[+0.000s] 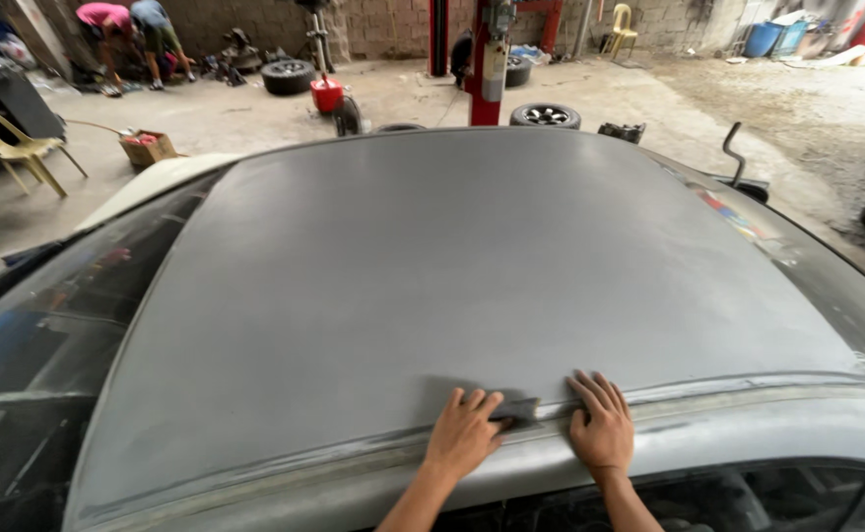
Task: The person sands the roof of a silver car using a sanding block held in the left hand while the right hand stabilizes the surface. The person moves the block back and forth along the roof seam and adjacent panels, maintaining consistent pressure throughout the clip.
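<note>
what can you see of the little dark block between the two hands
The sanding block is small, dark grey and roughly rectangular, lying flat at the near edge of the matte grey car roof. The left hand presses on its left end; the right hand lies flat just beside its right end. Its material is unclear.

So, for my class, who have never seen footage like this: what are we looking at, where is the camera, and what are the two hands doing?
The one picture comes from a camera worn on a person's head, looking down over a car roof, dull grey and matt. No machine is involved, only two bare hands. Both rest at the roof's near edge: the left hand presses on a small dark block, and the right hand lies flat beside it, fingers spread, touching the block's other end. Behind the car is a workshop floor with a tyre, a red post, a plastic chair and two people bending over at the back.
</note>
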